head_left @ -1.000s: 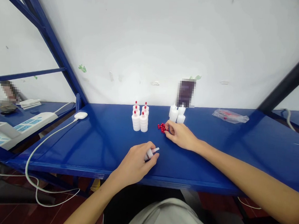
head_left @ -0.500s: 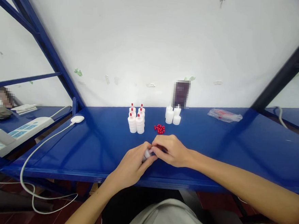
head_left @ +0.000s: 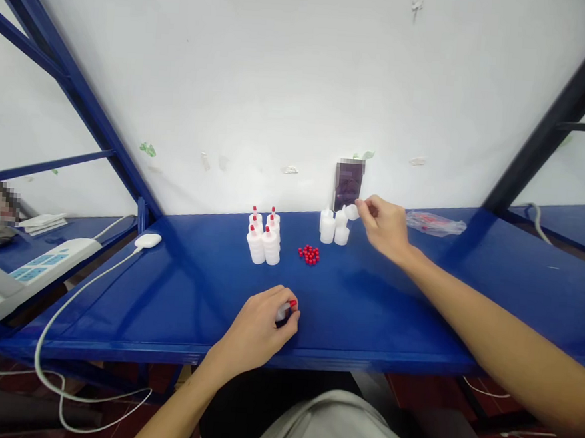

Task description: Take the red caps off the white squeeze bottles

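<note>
The left hand (head_left: 262,324) was low over the near part of the smooth, shiny blue worktop (head_left: 192,292); its fingers were curled around a small whitish bottle (head_left: 282,313), which leaned over with its red tip poking out by the thumb; most of the bottle was hidden by the hand. The right hand (head_left: 385,227) was farther back; its fingers pinched a pale, thin-looking piece (head_left: 352,212), too small to tell what it was; it was just beside some plain white round tubs (head_left: 328,231), which stood close together.

To the left stood white bottles (head_left: 271,249) in two rows, with round sides and pointy red tops; between them and the tubs lay a loose heap of tiny, hard-looking red caps (head_left: 310,255); a crinkly, see-through bag (head_left: 435,223) with something red inside lay behind the right hand, near the bumpy white wall (head_left: 261,97).
</note>
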### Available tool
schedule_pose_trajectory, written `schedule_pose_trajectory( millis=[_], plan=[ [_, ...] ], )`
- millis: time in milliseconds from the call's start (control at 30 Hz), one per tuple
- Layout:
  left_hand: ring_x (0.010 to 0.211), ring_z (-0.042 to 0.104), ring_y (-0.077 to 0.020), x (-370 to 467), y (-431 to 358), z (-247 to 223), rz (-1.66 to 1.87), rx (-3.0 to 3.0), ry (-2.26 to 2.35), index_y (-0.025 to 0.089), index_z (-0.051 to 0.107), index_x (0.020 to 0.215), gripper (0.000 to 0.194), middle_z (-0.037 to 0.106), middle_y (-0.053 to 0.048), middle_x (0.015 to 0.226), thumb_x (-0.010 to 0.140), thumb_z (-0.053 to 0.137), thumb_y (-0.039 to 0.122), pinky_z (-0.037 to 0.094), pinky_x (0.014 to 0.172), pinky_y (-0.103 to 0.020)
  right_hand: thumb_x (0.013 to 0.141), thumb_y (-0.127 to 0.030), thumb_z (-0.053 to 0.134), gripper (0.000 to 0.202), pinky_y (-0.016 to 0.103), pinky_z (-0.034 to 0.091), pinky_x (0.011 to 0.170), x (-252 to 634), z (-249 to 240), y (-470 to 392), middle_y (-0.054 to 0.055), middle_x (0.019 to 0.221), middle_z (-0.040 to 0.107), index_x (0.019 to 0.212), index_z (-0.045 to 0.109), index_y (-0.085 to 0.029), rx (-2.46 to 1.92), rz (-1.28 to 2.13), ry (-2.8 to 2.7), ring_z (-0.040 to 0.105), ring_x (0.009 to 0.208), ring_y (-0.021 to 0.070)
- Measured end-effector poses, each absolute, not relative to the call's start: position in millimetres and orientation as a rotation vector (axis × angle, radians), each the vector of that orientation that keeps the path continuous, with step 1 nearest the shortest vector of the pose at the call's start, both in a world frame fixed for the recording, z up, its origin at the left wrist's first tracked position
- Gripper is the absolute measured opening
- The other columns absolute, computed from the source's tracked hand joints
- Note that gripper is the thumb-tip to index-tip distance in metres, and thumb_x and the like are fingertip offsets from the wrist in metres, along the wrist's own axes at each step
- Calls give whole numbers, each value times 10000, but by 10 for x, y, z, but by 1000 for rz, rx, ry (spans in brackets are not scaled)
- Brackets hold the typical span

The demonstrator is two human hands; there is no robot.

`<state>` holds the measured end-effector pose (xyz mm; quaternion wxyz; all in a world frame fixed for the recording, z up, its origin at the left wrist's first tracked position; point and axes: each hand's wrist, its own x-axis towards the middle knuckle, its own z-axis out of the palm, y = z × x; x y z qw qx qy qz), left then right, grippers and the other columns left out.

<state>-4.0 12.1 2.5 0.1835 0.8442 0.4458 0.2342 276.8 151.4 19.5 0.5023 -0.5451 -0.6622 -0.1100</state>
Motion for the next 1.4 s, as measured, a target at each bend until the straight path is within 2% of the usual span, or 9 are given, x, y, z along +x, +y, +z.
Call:
schedule_pose_trajectory(
  millis=[300, 600, 767, 833, 900, 1067, 1233, 1300, 1400],
  plan=[
    [673, 501, -124, -1, 112, 19, 668, 2401, 1289, 189, 546, 734, 78, 566, 15, 737, 798, 523, 152, 391, 663, -257, 912, -543, 455, 445, 268, 298, 561, 2733, 6, 1653, 19, 585, 597, 665, 599, -201, -1508, -137, -1685, 533, 569, 160],
    [687, 531, -128, -15, 135, -16, 712, 2386, 1300, 189, 559, 752, 66, 587, 14, 757, 794, 548, 140, 412, 681, -259, 866, -571, 513, 428, 270, 315, 562, 2737, 31, 1663, 24, 604, 632, 667, 615, -206, -1506, -157, -1690, 563, 579, 168],
    [847, 597, -155, -55, 183, -50, 779, 2302, 1233, 224, 617, 983, 130, 650, -7, 931, 939, 510, 284, 435, 807, -281, 764, -419, 648, 237, 256, 351, 570, 2526, 121, 1290, -25, 552, 563, 707, 591, -196, -1279, -121, -1769, 517, 515, 128],
    [868, 598, -167, -59, 190, -64, 802, 2261, 1253, 231, 569, 1109, 194, 642, -13, 955, 941, 523, 316, 438, 822, -294, 836, -332, 562, 149, 245, 354, 564, 2356, 140, 1030, -36, 572, 565, 836, 604, -189, -1120, 11, -1955, 500, 501, 113],
    [820, 588, -165, -55, 189, -72, 814, 2223, 1260, 225, 515, 1152, 226, 625, -8, 922, 939, 520, 302, 440, 787, -291, 908, -303, 482, 167, 240, 361, 577, 2170, 140, 780, -20, 651, 605, 894, 601, -186, -941, 128, -2233, 516, 546, 112],
    [736, 550, -132, -44, 182, -64, 848, 2229, 1126, 202, 483, 948, 37, 599, 13, 864, 914, 495, 193, 406, 689, -246, 989, -325, 407, 218, 267, 346, 586, 1882, 87, 515, 17, 837, 630, 960, 568, -182, -623, 11, -2671, 512, 618, 126],
    [608, 430, -109, -39, 178, -57, 769, 2341, 1232, 191, 420, 719, 248, 511, 37, 685, 940, 476, 289, 323, 600, -247, 1037, -332, 289, 327, 286, 314, 569, 1914, 56, 588, 12, 787, 576, 890, 537, -179, -564, -77, -2731, 436, 581, 129],
    [606, 420, -105, -38, 172, -59, 752, 2346, 1208, 190, 424, 739, 236, 516, 39, 695, 952, 459, 286, 321, 599, -243, 1037, -324, 283, 327, 284, 320, 583, 1928, 60, 590, 11, 775, 557, 855, 515, -183, -552, 21, -2721, 429, 602, 131],
    [630, 433, -110, -40, 160, -65, 765, 2373, 1198, 192, 420, 758, 201, 515, 30, 729, 954, 437, 233, 325, 605, -240, 1034, -317, 282, 320, 269, 344, 610, 1911, 76, 562, -3, 752, 525, 805, 467, -193, -539, 388, -2670, 423, 627, 122]
  ],
)
